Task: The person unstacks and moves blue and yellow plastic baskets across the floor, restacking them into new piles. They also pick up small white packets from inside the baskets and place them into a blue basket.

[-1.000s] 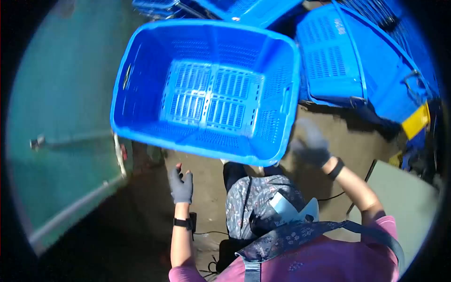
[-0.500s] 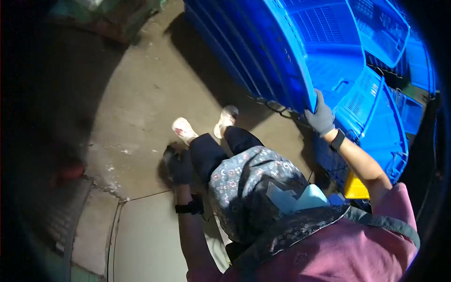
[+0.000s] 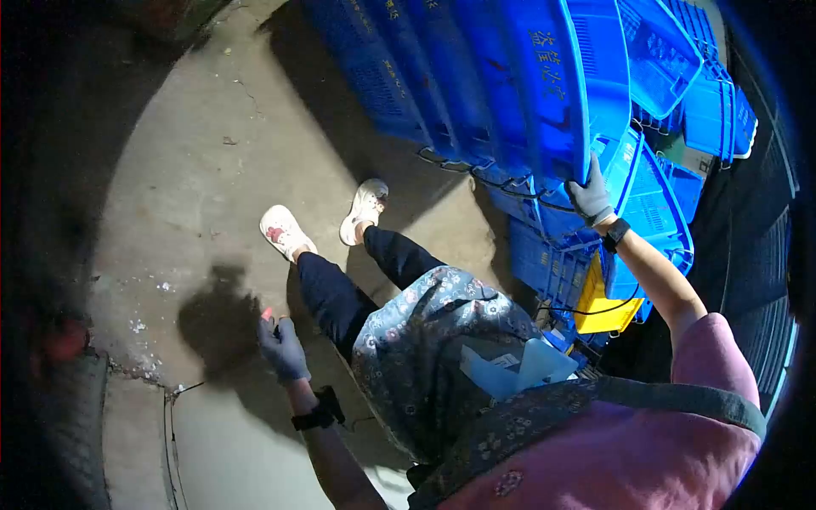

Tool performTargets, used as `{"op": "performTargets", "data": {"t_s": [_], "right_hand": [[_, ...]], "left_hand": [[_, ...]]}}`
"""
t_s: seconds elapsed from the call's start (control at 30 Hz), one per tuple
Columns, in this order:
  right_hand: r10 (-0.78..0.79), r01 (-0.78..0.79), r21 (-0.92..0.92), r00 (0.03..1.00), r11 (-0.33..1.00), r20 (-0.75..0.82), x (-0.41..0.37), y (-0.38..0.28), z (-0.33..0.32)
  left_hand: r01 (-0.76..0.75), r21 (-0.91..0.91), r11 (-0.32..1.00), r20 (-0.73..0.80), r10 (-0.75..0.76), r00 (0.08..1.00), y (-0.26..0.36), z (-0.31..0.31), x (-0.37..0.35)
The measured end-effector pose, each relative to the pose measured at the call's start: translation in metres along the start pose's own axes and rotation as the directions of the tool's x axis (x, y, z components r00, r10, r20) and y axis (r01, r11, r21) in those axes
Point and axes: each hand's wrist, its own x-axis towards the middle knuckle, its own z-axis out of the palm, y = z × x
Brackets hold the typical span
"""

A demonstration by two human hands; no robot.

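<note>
My right hand (image 3: 592, 200), in a grey glove, is closed on the lower rim corner of a large blue plastic crate (image 3: 544, 93). This crate is tilted, with yellow printed characters on its ribbed side, and appears nested with others. My fingertips go partly out of sight around the rim. My left hand (image 3: 285, 348), also gloved, hangs above the floor by my left leg, holding nothing I can see. Its fingers are apart, and a small pink-red spot shows at one fingertip.
More blue crates (image 3: 659, 51) are stacked at the upper right. Below my right hand stands a yellow crate (image 3: 605, 297), with dark cord or wire handles nearby. My white shoes (image 3: 285, 231) rest on the concrete floor (image 3: 195, 204). A pale panel (image 3: 229, 450) lies at lower left.
The view has shifted, and more of the crate's printed side now shows. My right hand still grips the rim. My left hand has moved out from my leg into the light.
</note>
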Motion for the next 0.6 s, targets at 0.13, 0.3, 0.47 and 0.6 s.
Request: {"op": "performTargets", "data": {"t_s": [0.13, 0.3, 0.47, 0.6], "right_hand": [[0.020, -0.020, -0.097, 1.000, 0.995, -0.004, -0.003, -0.013, -0.003], [-0.043, 0.038, -0.150, 0.999, 0.988, -0.029, 0.000, 0.004, 0.000], [-0.068, 0.059, 0.176, 0.997, 0.983, 0.045, -0.018, -0.053, -0.032], [0.213, 0.052, 0.488, 0.856, 0.871, -0.472, -0.021, 0.006, -0.037]], "left_hand": [[-0.059, 0.066, 0.996, 0.021, 0.058, 0.998, 0.012, 0.001, 0.003], [-0.091, 0.078, 0.993, 0.005, 0.091, 0.996, 0.048, 0.014, -0.004], [-0.324, 0.269, 0.907, 0.103, 0.307, 0.946, 0.110, 0.016, -0.028], [-0.394, 0.162, 0.905, 0.162, 0.369, 0.915, 0.235, 0.030, -0.049]]}}
